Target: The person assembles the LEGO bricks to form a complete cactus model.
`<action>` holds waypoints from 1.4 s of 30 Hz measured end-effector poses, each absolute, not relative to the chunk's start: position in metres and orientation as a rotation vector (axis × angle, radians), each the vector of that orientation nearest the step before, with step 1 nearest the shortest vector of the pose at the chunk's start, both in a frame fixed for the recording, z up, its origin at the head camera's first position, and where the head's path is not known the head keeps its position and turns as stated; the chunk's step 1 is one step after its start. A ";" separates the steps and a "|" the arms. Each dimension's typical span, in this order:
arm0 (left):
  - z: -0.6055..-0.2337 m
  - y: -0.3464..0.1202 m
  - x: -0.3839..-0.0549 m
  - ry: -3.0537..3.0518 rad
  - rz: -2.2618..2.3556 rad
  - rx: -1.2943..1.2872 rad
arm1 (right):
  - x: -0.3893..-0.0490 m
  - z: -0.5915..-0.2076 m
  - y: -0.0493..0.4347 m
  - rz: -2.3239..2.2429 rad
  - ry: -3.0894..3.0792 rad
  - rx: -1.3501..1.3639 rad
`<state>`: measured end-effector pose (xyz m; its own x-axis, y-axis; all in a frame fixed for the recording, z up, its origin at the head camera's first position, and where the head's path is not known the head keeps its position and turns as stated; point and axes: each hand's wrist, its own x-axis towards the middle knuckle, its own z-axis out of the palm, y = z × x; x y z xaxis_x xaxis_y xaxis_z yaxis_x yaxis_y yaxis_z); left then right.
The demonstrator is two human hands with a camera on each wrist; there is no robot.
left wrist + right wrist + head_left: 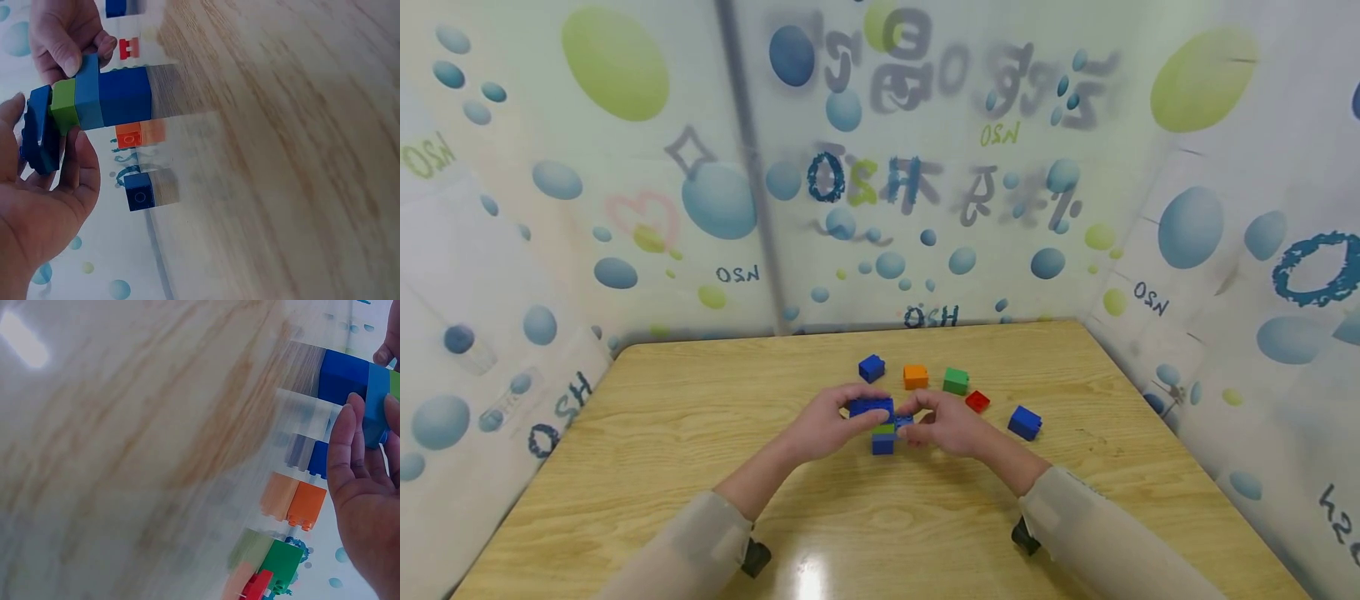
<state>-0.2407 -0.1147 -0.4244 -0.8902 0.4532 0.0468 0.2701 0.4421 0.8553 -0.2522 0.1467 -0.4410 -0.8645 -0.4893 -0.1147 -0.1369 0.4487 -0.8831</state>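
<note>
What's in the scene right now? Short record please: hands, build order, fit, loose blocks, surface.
left hand: grips top blue block
right hand: pinches light blue block
build order, bottom up: bottom blue block, light blue block, lime green block, top blue block
fit: can't tell if top blue block is fully pressed on
loose, left to right in head view: left blue block, orange block, green block, red block, right blue block
surface: wood-grain table
</note>
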 end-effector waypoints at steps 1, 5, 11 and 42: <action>-0.425 -0.114 -0.240 2.502 1.438 0.630 | -0.252 -0.441 0.147 -1.385 2.352 -0.529; -0.426 -0.112 -0.240 2.497 1.463 0.591 | -0.252 -0.441 0.147 -1.385 2.353 -0.529; -0.427 -0.110 -0.240 2.477 1.485 0.576 | -0.251 -0.441 0.147 -1.398 2.349 -0.536; -0.427 -0.112 -0.245 2.367 1.528 0.537 | -0.252 -0.440 0.148 -1.414 2.314 -0.568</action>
<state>-0.2452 -0.1119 -0.4265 -0.8940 0.4473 -0.0269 0.1599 0.3743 0.9134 -0.2519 0.1476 -0.4404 -0.8507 -0.5159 -0.1002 -0.1460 0.4152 -0.8979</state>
